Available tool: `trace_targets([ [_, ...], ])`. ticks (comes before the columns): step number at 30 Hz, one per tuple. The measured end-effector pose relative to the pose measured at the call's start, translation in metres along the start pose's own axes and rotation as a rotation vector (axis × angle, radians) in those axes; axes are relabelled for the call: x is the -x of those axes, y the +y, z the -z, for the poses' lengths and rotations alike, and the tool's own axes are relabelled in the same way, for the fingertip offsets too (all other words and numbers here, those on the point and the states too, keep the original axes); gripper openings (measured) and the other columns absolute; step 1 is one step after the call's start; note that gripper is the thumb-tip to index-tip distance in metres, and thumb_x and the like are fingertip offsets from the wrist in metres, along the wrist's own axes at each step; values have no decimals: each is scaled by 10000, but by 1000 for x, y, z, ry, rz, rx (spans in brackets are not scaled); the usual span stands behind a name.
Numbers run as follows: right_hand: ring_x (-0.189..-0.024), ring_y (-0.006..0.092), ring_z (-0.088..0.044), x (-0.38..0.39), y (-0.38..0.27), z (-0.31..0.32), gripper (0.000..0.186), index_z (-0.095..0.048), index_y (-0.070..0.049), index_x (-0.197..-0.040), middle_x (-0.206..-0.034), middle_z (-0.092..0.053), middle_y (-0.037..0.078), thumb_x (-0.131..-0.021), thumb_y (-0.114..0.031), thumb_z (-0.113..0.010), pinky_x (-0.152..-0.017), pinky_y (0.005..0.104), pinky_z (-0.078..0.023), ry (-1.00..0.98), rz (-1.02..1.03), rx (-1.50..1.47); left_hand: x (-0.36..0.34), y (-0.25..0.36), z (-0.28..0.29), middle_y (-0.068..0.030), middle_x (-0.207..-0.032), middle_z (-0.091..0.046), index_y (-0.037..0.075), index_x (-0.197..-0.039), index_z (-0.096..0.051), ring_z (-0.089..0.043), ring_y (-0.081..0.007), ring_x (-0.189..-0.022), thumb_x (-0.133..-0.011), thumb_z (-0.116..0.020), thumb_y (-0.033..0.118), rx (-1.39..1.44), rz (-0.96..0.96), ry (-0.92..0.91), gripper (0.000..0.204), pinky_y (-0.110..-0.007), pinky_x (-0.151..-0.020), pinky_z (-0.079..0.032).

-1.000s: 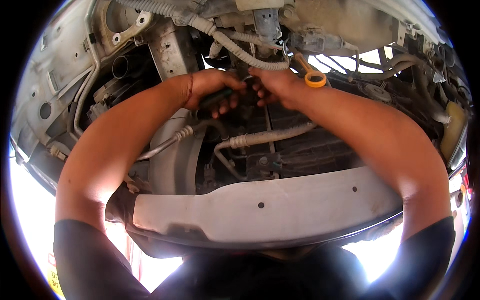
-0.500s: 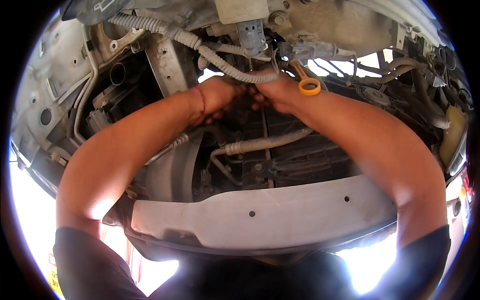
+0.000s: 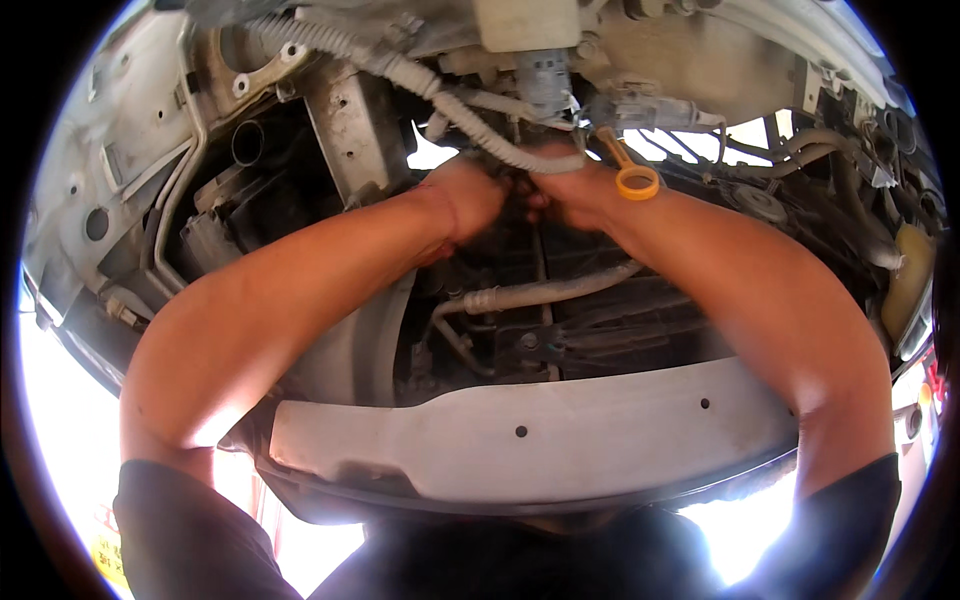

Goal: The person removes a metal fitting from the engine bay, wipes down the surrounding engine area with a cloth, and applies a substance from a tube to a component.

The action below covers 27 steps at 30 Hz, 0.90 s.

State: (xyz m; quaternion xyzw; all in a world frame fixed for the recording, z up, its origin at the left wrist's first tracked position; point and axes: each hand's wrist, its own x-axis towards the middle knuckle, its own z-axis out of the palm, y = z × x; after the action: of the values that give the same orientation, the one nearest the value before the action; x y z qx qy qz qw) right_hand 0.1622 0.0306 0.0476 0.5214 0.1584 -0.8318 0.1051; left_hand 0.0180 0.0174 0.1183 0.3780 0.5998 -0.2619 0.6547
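The engine bay point(image 3: 130, 150) of a car filled the view, its pale metal wall rising on the left. Two bare arms point(image 3: 290, 275) reached far into it, one from each near side, with dark sleeves point(image 3: 190, 520) over the upper parts. Between them a long pale panel point(image 3: 600, 440) with small round holes spanned the near side. A ridged hose point(image 3: 412, 76) ran from the far left, curving toward the right, and a bent pipe point(image 3: 540, 293) lay beyond the panel. The left hand point(image 3: 475, 197) and right hand point(image 3: 565, 195) were close together near the far middle, the hose's right end crossing in front of the right one. The left hand's fingers were hidden; the right's looked curled but blurred, so whether either gripped anything could not be told. A yellow ring-ended handle point(image 3: 620, 155) stood just beside the right wrist.
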Motion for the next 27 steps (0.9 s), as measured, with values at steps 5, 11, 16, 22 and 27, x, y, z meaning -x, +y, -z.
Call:
trace_targets([
  [5,-542,118,-443,2,-2,-3,164,-568,-66,-846,-699,-506,29,-908,-175,-462,-507,319,-488,59,-57,-4,-8,-12,-5,-108,-801,-614,102,-1070,-644,-578,-236,-670,-985,-349,381,8,-62,55,415,-365,-603,-469],
  [11,-504,110,-421,3,-4,-8,183,-565,-77,-847,-689,-506,24,-922,-167,-424,-498,327,-473,116,-55,71,-19,-14,-10,-101,-771,-607,120,-1116,-636,-540,-225,-570,-940,-470,350,145,-16,110,334,-373,-500,-433],
  [16,-493,99,-402,-3,-2,0,214,-557,-120,-857,-665,-494,-6,-960,-286,-469,-504,308,-446,36,-87,46,-41,-20,-27,-169,-1082,-643,73,-1154,-614,-603,-334,-995,-945,-474,290,57,-66,169,332,-387,-827,-469],
  [22,-476,93,-372,-7,1,2,242,-562,-136,-862,-658,-489,-18,-967,-338,-481,-516,300,-433,-7,-104,67,-77,-51,-45,-139,-734,-656,28,-846,-691,-619,-237,-585,-911,-532,262,65,-233,338,290,-389,-505,-485],
  [27,-456,103,-318,8,-5,-3,267,-540,-99,-841,-592,-419,-7,-918,-353,-512,-534,331,-370,36,-64,-6,-51,-24,-28,-162,-1028,-647,77,-1151,-589,-608,-305,-934,-952,-461,301,-30,-67,121,326,-392,-801,-484],
])
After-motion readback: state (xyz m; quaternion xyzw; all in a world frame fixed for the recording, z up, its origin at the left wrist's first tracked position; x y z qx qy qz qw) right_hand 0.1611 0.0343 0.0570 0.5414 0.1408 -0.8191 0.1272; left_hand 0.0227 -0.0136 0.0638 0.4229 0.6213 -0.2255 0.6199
